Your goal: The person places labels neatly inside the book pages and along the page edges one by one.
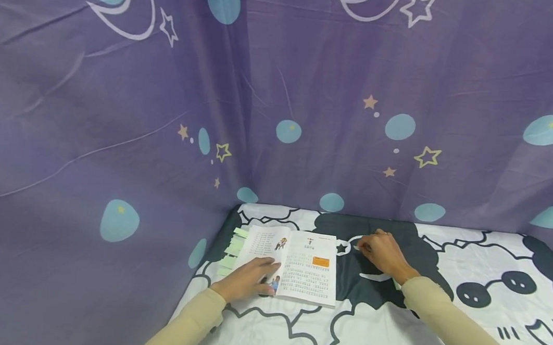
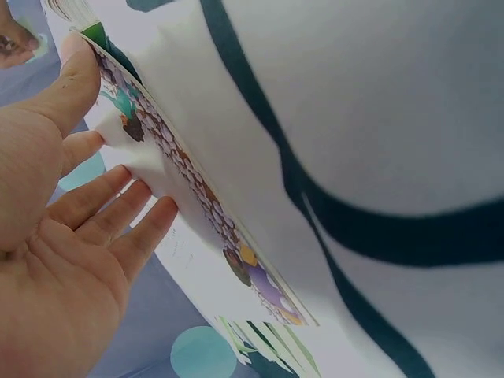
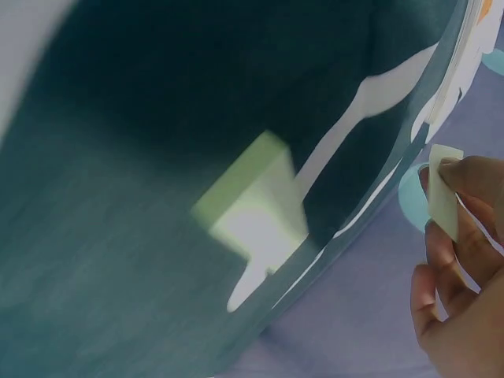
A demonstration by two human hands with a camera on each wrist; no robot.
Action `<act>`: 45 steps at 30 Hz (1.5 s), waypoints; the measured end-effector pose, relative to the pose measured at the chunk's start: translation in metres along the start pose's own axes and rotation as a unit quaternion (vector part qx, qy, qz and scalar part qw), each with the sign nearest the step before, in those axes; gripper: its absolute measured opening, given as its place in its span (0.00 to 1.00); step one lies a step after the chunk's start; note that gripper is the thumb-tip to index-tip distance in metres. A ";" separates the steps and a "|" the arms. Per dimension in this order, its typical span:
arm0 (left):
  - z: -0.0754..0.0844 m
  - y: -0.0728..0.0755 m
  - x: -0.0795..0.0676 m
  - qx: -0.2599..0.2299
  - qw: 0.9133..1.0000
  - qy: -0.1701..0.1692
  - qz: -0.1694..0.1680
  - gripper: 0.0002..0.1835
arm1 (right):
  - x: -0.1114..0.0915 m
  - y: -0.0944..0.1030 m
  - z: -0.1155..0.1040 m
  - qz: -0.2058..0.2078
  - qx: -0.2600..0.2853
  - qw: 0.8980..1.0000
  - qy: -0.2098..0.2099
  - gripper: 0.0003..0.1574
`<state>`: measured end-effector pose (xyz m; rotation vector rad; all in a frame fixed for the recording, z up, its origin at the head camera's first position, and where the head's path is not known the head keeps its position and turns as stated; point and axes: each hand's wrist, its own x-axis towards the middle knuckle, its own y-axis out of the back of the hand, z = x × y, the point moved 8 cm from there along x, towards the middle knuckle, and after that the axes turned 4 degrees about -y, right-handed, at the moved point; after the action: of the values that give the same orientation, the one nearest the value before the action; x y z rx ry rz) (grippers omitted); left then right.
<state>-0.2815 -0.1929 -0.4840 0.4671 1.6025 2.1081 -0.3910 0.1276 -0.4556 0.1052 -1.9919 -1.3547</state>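
Observation:
An open book (image 1: 306,275) with printed text and small pictures lies on the patterned cloth. Along its left edge stick out several pale green sticky notes (image 1: 231,251). My left hand (image 1: 248,279) rests on the left page with fingers extended; in the left wrist view its thumb (image 2: 79,75) lies at the book's lower edge. Right of the book, my right hand (image 1: 386,255) pinches a pale green sticky note (image 3: 443,197) between thumb and fingers. A thick pad of sticky notes (image 3: 264,201) sits on the dark part of the cloth, mostly hidden by the right wrist in the head view.
The black and white cloth (image 1: 366,333) with cartoon sheep shapes covers the surface. Purple curtains (image 1: 327,92) with stars, moons and blue spots hang behind it and on the left, close to the book's left side.

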 end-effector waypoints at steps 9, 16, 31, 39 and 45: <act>0.001 0.000 0.001 0.005 1.000 -0.002 0.004 0.42 | 0.019 -0.013 -0.030 0.012 -0.007 1.000 0.009 0.09; 0.001 -0.001 0.004 0.005 1.000 0.001 -0.003 0.42 | 0.027 -0.026 -0.041 0.017 -0.014 1.000 0.014 0.10; 0.001 -0.001 0.004 0.007 1.000 0.004 -0.006 0.43 | 0.029 -0.042 -0.051 -0.020 -0.015 0.999 0.029 0.08; -0.002 -0.001 0.002 0.009 1.000 0.008 -0.005 0.43 | 0.030 -0.048 -0.069 -0.076 -0.102 0.990 0.066 0.10; -0.004 -0.002 0.000 0.006 1.000 0.010 -0.004 0.43 | 0.027 -0.053 -0.082 -0.111 -0.138 0.981 0.081 0.07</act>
<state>-0.2834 -0.1956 -0.4869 0.4430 1.6251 2.1048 -0.3791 0.0281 -0.4704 0.3069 -1.6776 -1.6942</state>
